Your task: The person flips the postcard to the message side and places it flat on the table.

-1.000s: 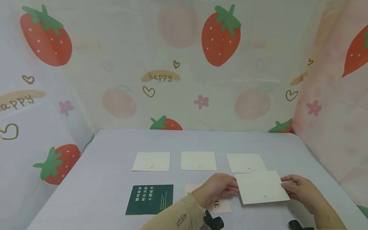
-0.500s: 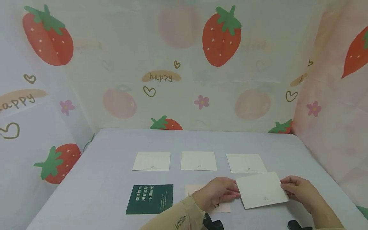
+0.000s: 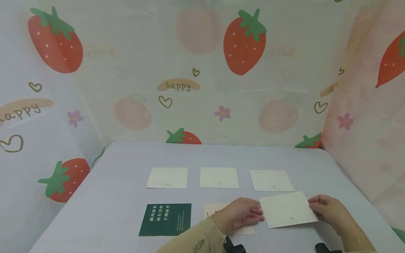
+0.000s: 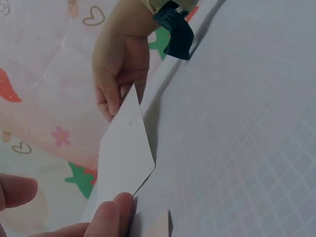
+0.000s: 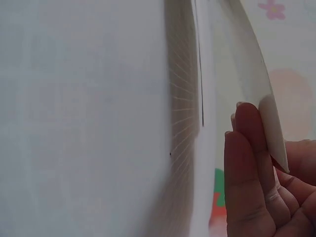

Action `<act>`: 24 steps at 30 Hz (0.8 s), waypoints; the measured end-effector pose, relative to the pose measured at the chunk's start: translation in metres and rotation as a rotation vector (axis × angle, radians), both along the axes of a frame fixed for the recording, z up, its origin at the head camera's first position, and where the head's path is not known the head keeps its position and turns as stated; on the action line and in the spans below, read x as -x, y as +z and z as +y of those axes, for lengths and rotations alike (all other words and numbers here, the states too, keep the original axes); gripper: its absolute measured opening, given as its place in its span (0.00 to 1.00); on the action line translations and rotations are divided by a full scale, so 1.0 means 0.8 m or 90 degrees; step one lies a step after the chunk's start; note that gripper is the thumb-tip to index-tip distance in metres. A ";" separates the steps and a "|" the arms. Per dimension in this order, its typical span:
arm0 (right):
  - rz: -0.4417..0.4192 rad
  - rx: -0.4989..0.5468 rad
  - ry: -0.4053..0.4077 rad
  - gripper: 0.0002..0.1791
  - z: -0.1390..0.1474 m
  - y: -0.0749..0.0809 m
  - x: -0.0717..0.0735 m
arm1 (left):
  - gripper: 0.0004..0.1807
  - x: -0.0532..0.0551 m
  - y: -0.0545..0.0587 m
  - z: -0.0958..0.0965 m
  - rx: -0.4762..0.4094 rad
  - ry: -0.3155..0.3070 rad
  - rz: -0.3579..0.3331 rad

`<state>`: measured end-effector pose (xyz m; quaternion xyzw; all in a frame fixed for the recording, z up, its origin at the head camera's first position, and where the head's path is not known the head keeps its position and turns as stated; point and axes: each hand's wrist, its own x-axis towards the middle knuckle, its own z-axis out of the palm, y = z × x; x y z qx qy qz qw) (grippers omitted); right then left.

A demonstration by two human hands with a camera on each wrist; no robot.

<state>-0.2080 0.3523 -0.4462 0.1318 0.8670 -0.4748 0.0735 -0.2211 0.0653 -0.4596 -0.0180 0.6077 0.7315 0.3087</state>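
In the head view my right hand pinches the right edge of a white card with a small printed mark. The card is raised and tilted over the table, casting a shadow at its right. The right wrist view shows the thumb on one face and the fingers on the other. My left hand is at the card's left edge, fingertips right by it. Its thumb stands apart from the fingers in the left wrist view. Under that hand lies a pale pink card, mostly hidden.
Three similar white cards lie in a row further back: left, middle and right. A dark green card with white lettering lies front left. Strawberry-print cloth surrounds the white table.
The white card has dropped slightly and turned a little, its top edge now lower. My left hand has moved slightly down with it; the right hand keeps its pinch. The other cards stay put.
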 end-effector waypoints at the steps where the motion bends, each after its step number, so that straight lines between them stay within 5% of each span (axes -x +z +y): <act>1: -0.001 0.001 -0.001 0.17 0.000 0.000 0.000 | 0.14 0.000 0.000 0.000 0.002 -0.002 -0.001; 24: -0.070 0.002 0.011 0.21 -0.003 -0.005 0.003 | 0.16 -0.002 0.003 -0.002 0.001 -0.003 0.006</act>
